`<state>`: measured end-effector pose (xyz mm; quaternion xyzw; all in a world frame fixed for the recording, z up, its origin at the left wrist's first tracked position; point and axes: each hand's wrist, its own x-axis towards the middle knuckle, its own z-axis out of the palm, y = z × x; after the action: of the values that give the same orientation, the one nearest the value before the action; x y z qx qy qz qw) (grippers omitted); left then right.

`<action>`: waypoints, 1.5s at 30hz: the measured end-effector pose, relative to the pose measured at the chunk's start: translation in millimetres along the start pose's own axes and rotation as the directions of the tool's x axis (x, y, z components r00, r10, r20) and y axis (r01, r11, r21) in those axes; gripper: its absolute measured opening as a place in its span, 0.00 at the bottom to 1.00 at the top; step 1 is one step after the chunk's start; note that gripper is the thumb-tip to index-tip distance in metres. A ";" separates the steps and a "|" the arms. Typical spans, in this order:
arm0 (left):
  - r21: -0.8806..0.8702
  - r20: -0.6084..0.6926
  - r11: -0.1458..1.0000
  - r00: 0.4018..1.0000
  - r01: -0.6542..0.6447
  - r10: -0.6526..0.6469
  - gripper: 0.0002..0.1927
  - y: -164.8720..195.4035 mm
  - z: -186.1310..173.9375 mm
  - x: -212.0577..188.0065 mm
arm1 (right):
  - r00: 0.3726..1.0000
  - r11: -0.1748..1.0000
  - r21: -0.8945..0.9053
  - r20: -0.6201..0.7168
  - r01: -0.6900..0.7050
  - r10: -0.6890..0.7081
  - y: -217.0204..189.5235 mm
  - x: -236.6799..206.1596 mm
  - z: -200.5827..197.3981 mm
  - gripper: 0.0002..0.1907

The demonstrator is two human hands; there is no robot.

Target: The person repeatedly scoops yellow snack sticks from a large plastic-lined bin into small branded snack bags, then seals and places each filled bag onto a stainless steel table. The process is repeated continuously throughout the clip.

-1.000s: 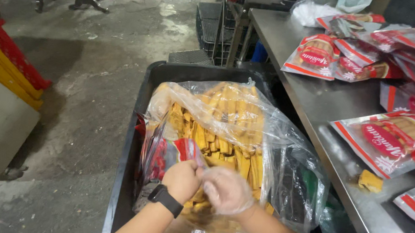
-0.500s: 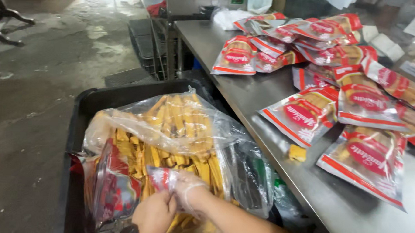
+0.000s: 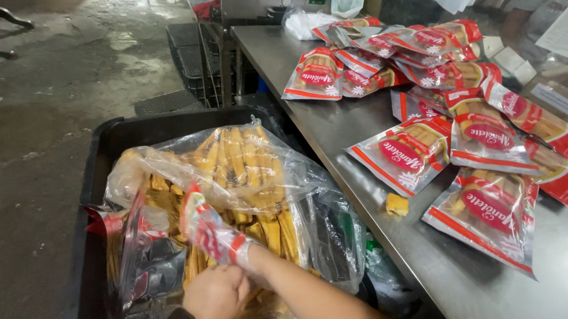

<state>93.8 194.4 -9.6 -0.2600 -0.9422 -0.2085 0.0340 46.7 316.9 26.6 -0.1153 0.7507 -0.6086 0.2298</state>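
Left hand [image 3: 215,295] curled shut at the bottom edge, pinching the mouth of a red-and-clear pouch [image 3: 212,231]. Right hand is inside that pouch, hidden by the film, so can't tell its grip; only the forearm shows. Pouch sits just above the left hand, over a big clear bag of yellow sticks [image 3: 242,170] in a black crate [image 3: 105,152]. Right of the hands, steel tabletop [image 3: 336,133] carries filled red pouches [image 3: 405,152], well apart. One loose yellow piece [image 3: 396,204] lies near its edge.
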 end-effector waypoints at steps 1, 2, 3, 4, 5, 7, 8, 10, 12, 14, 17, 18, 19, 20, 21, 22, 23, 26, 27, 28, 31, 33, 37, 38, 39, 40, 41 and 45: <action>0.025 0.193 0.999 0.981 0.021 -0.025 0.05 4.4 7.2 2.9 | 0.999 0.984 0.175 0.009 0.034 -0.036 -0.7 0.8 -1.2 0.14; 0.054 0.378 0.998 0.924 0.038 -0.055 0.03 9.0 15.7 3.8 | 0.997 0.945 0.322 0.022 0.057 -0.067 -1.3 0.8 -2.4 0.14; -0.022 0.195 0.994 0.974 -0.111 0.113 0.04 15.1 26.3 -1.8 | 0.996 0.899 0.432 0.034 0.062 -0.085 -1.9 0.6 -2.3 0.14; -0.070 -0.004 0.961 0.963 -0.268 0.269 0.06 22.9 37.8 -11.5 | 0.993 0.869 0.490 0.049 0.071 -0.109 -3.0 0.3 -3.8 0.14; -0.088 -0.215 0.903 0.893 -0.421 0.396 0.08 27.6 47.4 -16.5 | 0.990 0.847 0.526 0.062 0.077 -0.129 -3.6 -0.7 -3.1 0.15; -0.154 -0.143 0.796 0.811 -0.585 0.568 0.09 24.0 56.0 -11.3 | 0.982 0.816 0.573 0.091 0.083 -0.165 -6.4 -0.8 -2.5 0.15; -0.191 -0.111 0.733 0.756 -0.653 0.645 0.10 22.4 56.0 -11.3 | 0.979 0.810 0.580 0.102 0.086 -0.178 -7.4 -1.9 -1.4 0.15; -0.246 -0.057 0.782 0.814 -0.573 0.578 0.10 18.1 44.3 -13.1 | 0.973 0.795 0.601 0.125 0.082 -0.195 -9.8 -3.1 0.9 0.15; -0.283 -0.095 0.837 0.883 -0.468 0.461 0.11 13.0 20.5 -15.1 | 0.970 0.789 0.611 0.150 0.063 -0.193 -11.1 -5.9 1.4 0.16; -0.299 -0.326 0.901 0.921 -0.313 0.212 0.12 3.1 -9.9 -3.1 | 0.969 0.794 0.607 0.168 0.041 -0.179 -10.7 -10.5 1.9 0.16; -0.418 -0.374 0.898 0.874 0.140 -0.311 0.11 -44.7 -57.0 2.9 | 0.965 0.792 0.610 0.204 0.008 -0.167 -7.7 -17.1 4.1 0.16; -0.360 -0.481 0.931 0.844 0.055 -0.236 0.17 -58.9 -64.2 6.4 | 0.962 0.786 0.618 0.221 -0.011 -0.160 -6.3 -20.0 3.8 0.17; -0.292 -0.581 0.956 0.799 -0.026 -0.156 0.23 -69.0 -65.6 10.2 | 0.962 0.784 0.620 0.226 -0.021 -0.153 -5.3 -21.1 5.4 0.17; -0.425 -0.458 0.904 0.849 0.050 -0.263 0.20 -76.6 -63.2 9.4 | 0.958 0.777 0.628 0.243 -0.038 -0.150 -4.3 -23.5 4.4 0.17; -0.540 -0.320 0.831 0.880 0.134 -0.350 0.17 -83.2 -59.4 10.1 | 0.956 0.778 0.626 0.253 -0.047 -0.146 -3.5 -25.1 4.7 0.17; -0.632 -0.168 0.741 0.894 0.226 -0.415 0.14 -88.8 -55.6 10.8 | 0.956 0.773 0.632 0.257 -0.054 -0.143 -2.9 -26.7 4.0 0.17; -0.669 -0.147 0.708 0.893 0.227 -0.426 0.14 -92.5 -52.0 11.4 | 0.955 0.772 0.633 0.262 -0.062 -0.138 -2.1 -29.3 3.5 0.17; -0.712 -0.137 0.668 0.889 0.218 -0.437 0.16 -93.2 -45.2 12.1 | 0.952 0.764 0.640 0.277 -0.080 -0.132 -0.3 -33.5 2.3 0.18; -0.685 -0.178 0.701 0.887 0.200 -0.427 0.17 -91.6 -45.6 12.1 | 0.951 0.763 0.640 0.279 -0.083 -0.130 0.3 -34.6 1.9 0.18; -0.657 -0.216 0.731 0.883 0.184 -0.416 0.19 -89.1 -46.3 11.6 | 0.950 0.765 0.638 0.284 -0.086 -0.130 1.0 -35.2 2.0 0.18; -0.583 -0.188 0.782 0.899 0.221 -0.395 0.21 -80.0 -50.0 11.2 | 0.947 0.767 0.635 0.295 -0.092 -0.130 3.2 -36.2 1.8 0.19; -0.505 -0.277 0.841 0.886 0.195 -0.372 0.20 -75.7 -52.6 10.6 | 0.945 0.766 0.636 0.299 -0.095 -0.130 4.5 -37.3 1.3 0.19; -0.705 -0.159 0.675 0.879 0.218 -0.450 0.22 -72.1 -52.3 11.5 | 0.949 0.760 0.642 0.292 -0.102 -0.119 6.8 -40.6 -0.8 0.19; -0.670 -0.112 0.684 0.871 0.289 -0.478 0.20 -73.5 -52.1 11.6 | 0.950 0.766 0.636 0.289 -0.100 -0.116 7.3 -40.4 -1.0 0.20; -0.630 -0.068 0.689 0.858 0.358 -0.509 0.18 -75.5 -51.9 11.5 | 0.952 0.768 0.633 0.285 -0.099 -0.112 8.4 -39.3 -0.7 0.20; -0.587 -0.027 0.689 0.840 0.425 -0.542 0.17 -78.3 -52.1 11.3 | 0.953 0.781 0.618 0.282 -0.091 -0.112 9.4 -37.5 -0.9 0.20; -0.579 0.024 0.711 0.880 0.400 -0.475 0.15 -82.5 -53.3 11.9 | 0.952 0.806 0.588 0.281 -0.070 -0.122 11.0 -34.4 -0.6 0.20; -0.515 -0.048 0.844 0.978 0.149 -0.202 0.11 -99.9 -63.6 8.5 | 0.918 0.951 0.250 0.304 0.181 -0.254 22.1 -20.1 0.3 0.21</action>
<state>33.2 94.6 12.3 -0.1619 -0.8705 -0.4647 -0.0077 66.7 330.9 9.3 -0.2737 0.6125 -0.6804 0.2948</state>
